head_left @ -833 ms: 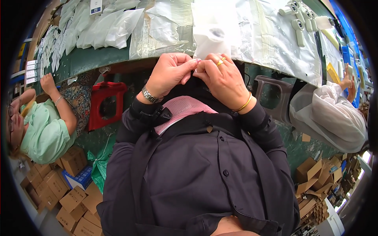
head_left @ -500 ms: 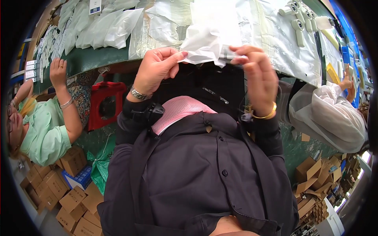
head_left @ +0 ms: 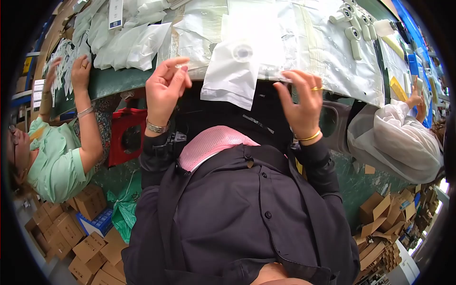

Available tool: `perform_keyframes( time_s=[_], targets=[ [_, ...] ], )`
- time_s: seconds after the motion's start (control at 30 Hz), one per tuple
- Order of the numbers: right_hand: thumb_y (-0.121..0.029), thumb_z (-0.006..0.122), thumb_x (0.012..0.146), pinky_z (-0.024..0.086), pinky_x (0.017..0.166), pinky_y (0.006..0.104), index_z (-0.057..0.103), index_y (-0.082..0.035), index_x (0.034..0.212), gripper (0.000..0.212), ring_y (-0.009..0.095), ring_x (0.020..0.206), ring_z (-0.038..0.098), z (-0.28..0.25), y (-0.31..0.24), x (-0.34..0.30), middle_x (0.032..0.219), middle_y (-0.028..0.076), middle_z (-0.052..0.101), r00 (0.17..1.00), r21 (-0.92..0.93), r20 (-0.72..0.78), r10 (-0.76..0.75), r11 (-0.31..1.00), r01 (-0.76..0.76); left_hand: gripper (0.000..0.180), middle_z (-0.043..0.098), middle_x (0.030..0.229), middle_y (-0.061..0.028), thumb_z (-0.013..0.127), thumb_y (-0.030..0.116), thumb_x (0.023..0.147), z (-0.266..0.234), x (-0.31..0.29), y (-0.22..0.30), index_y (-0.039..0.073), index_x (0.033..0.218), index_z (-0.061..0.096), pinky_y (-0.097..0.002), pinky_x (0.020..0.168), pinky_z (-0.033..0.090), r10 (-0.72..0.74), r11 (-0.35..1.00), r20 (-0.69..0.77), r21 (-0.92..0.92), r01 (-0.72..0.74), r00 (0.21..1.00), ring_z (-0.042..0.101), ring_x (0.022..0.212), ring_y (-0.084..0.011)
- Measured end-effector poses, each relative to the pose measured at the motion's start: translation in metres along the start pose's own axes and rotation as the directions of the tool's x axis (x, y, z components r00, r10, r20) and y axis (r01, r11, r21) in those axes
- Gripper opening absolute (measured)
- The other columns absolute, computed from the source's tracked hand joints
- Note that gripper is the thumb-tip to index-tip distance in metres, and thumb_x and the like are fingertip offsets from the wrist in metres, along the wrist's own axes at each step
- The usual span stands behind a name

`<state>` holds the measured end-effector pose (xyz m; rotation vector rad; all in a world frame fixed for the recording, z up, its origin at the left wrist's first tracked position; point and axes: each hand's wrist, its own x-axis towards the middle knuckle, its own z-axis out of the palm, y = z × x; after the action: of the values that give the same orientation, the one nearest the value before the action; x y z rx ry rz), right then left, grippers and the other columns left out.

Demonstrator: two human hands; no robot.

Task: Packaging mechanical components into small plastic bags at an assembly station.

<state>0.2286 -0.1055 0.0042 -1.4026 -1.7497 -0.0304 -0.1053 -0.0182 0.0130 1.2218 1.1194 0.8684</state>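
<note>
A white plastic bag [head_left: 228, 78] lies on the table's near edge in front of me, its lower end hanging over. Through it shows a pale round part with a dark centre [head_left: 243, 52]. My left hand [head_left: 164, 94] is off the bag to its left, fingers loosely curled, thumb and forefinger slightly apart. Right of the bag, my right hand [head_left: 302, 100] is open, thumb and fingers spread in a curve. Something clear glints by its fingertips; I cannot make out whether it touches them.
Filled white bags [head_left: 133, 47] lie at the left; white handled devices with round heads [head_left: 353, 35] lie at the right. Co-workers sit on both sides, one in a green shirt [head_left: 59, 164], one in white [head_left: 394, 142]. Cardboard boxes [head_left: 90, 202] and a red stool [head_left: 124, 137] stand below.
Both hands have let go of the white bag and drawn apart from it, the left hand moving left. The bag now lies on the table edge, with the round part showing through.
</note>
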Motion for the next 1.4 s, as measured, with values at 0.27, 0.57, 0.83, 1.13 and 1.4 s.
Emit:
perform_keyframes(
  time_s=[0.27, 0.57, 0.83, 1.13, 1.4],
  targets=[
    [-0.008, 0.086, 0.080, 0.043, 0.106, 0.0391, 0.077, -0.019, 0.129, 0.052, 0.026, 0.121, 0.061, 0.033, -0.022, 0.009, 0.127, 0.000, 0.070, 0.946, -0.051, 0.118, -0.301, 0.950, 0.308, 0.056, 0.067, 0.139, -0.0074, 0.076, 0.001, 0.088, 0.041, 0.004, 0.010, 0.020, 0.140, 0.071, -0.0389, 0.117, 0.039, 0.735, 0.287, 0.294, 0.682, -0.673, 0.611, 0.057, 0.136, -0.0311],
    [-0.006, 0.082, 0.089, 0.048, 0.091, 0.0382, 0.080, -0.011, 0.102, 0.014, 0.026, 0.097, 0.067, 0.044, -0.014, 0.034, 0.096, 0.003, 0.075, 0.985, 0.190, 0.031, -0.168, 0.969, 0.159, 0.018, 0.077, 0.120, -0.0032, 0.082, 0.014, 0.092, 0.045, 0.028, 0.008, 0.015, 0.109, 0.078, -0.0427, 0.110, 0.039, 0.748, 0.297, 0.319, 0.623, -0.724, 0.582, 0.059, 0.136, -0.0299],
    [-0.011, 0.078, 0.099, 0.038, 0.058, 0.0391, 0.055, -0.001, 0.069, 0.039, 0.025, 0.059, 0.047, 0.051, 0.004, 0.063, 0.064, 0.012, 0.050, 0.986, 0.322, 0.130, 0.109, 0.935, -0.146, 0.016, 0.076, 0.088, -0.0023, 0.085, 0.021, 0.093, 0.070, 0.050, 0.001, 0.011, 0.084, 0.077, -0.0390, 0.105, 0.037, 0.613, 0.699, -0.095, 0.527, -0.483, 0.784, 0.070, 0.111, -0.0235],
    [-0.008, 0.078, 0.094, 0.035, 0.055, 0.0397, 0.046, -0.001, 0.064, 0.045, 0.026, 0.054, 0.042, 0.066, 0.011, 0.065, 0.059, 0.011, 0.044, 0.990, 0.282, 0.052, 0.132, 0.949, -0.141, 0.030, 0.070, 0.078, -0.0027, 0.082, 0.017, 0.088, 0.080, 0.065, -0.008, 0.009, 0.065, 0.064, -0.0423, 0.104, 0.036, 0.632, 0.625, -0.118, 0.662, -0.414, 0.766, 0.069, 0.096, -0.0202],
    [-0.009, 0.080, 0.091, 0.038, 0.055, 0.0382, 0.053, -0.002, 0.065, 0.038, 0.023, 0.054, 0.048, 0.067, 0.008, 0.064, 0.059, 0.009, 0.048, 0.985, 0.256, 0.037, 0.166, 0.952, -0.170, 0.033, 0.067, 0.073, -0.0029, 0.082, 0.013, 0.085, 0.080, 0.065, -0.008, 0.008, 0.062, 0.059, -0.0420, 0.101, 0.039, 0.664, 0.587, -0.118, 0.694, -0.417, 0.739, 0.068, 0.093, -0.0220]
  ],
)
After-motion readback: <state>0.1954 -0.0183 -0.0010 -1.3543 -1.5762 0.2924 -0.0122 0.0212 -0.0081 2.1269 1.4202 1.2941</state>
